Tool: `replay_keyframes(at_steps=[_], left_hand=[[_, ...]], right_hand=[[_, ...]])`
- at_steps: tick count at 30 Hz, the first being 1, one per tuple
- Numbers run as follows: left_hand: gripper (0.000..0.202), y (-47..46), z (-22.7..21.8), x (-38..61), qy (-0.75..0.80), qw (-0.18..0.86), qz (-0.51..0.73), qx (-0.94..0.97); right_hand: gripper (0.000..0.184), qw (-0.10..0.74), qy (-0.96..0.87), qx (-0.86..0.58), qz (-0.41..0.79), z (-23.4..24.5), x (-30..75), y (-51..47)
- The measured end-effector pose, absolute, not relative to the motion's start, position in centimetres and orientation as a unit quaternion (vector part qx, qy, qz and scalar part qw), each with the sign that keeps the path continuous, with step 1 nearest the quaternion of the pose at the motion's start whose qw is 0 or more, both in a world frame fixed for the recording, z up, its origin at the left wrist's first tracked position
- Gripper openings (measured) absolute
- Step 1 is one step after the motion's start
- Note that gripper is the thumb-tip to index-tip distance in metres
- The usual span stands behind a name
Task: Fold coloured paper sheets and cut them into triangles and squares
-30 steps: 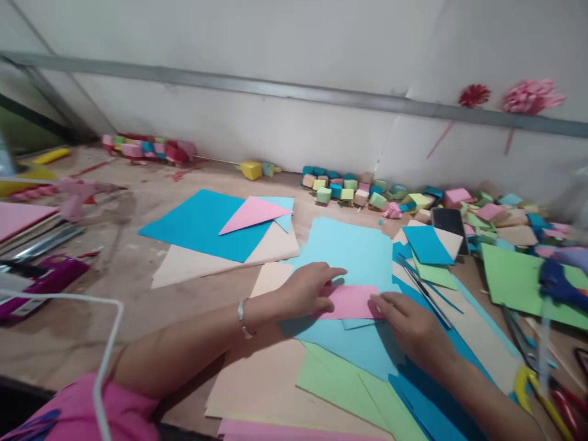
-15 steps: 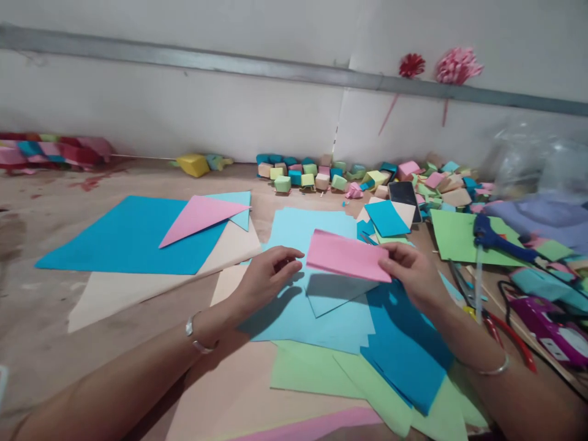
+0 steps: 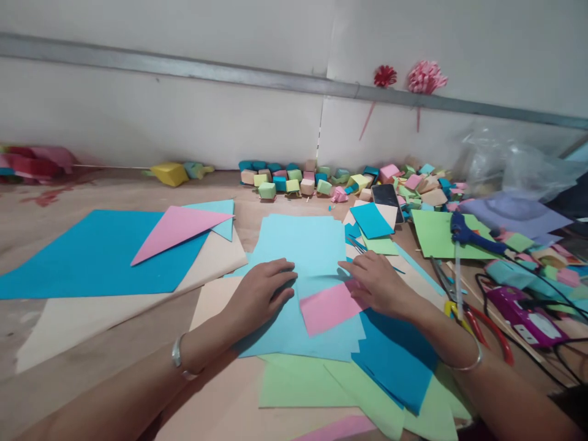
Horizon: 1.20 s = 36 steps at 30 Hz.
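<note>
My left hand (image 3: pixel 264 291) rests on a stack of light blue paper sheets (image 3: pixel 303 242), fingers stretched out and pointing right. My right hand (image 3: pixel 381 285) is over the right side of that stack, fingers extended to the left. A pink paper rectangle (image 3: pixel 325 309) lies on the light blue sheets, its right end partly under my right hand; the thumb is hidden there. Dark blue paper (image 3: pixel 399 361) lies below the right wrist, and light green sheets (image 3: pixel 303 383) spread nearer to me.
A large blue sheet (image 3: pixel 101 257) with a pink triangle (image 3: pixel 179 229) lies left. Scissors (image 3: pixel 489 331), a blue glue gun (image 3: pixel 468 233) and a purple power strip (image 3: pixel 528 315) with cables are right. Small paper cubes (image 3: pixel 280 182) and a phone (image 3: pixel 388 201) stand along the back.
The pink paper, held up folded by my right hand before, now lies flat on the light blue stack. Both hands have come down onto the sheets. The view has shifted right.
</note>
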<state>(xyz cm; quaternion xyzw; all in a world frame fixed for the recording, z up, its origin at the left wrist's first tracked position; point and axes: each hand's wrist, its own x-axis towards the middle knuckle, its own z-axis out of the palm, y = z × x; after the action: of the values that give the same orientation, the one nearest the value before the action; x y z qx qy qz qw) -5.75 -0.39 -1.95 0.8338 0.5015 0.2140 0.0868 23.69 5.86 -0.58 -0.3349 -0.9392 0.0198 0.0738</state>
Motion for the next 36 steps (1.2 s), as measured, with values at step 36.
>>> replay_keyframes(at_steps=[36], left_hand=[[0.054, 0.6, -2.4, -6.7, 0.527, 0.075, 0.039, 0.845]], right_hand=[[0.04, 0.129, -0.952, -0.274, 0.05, -0.2, 24.7, 4.2]])
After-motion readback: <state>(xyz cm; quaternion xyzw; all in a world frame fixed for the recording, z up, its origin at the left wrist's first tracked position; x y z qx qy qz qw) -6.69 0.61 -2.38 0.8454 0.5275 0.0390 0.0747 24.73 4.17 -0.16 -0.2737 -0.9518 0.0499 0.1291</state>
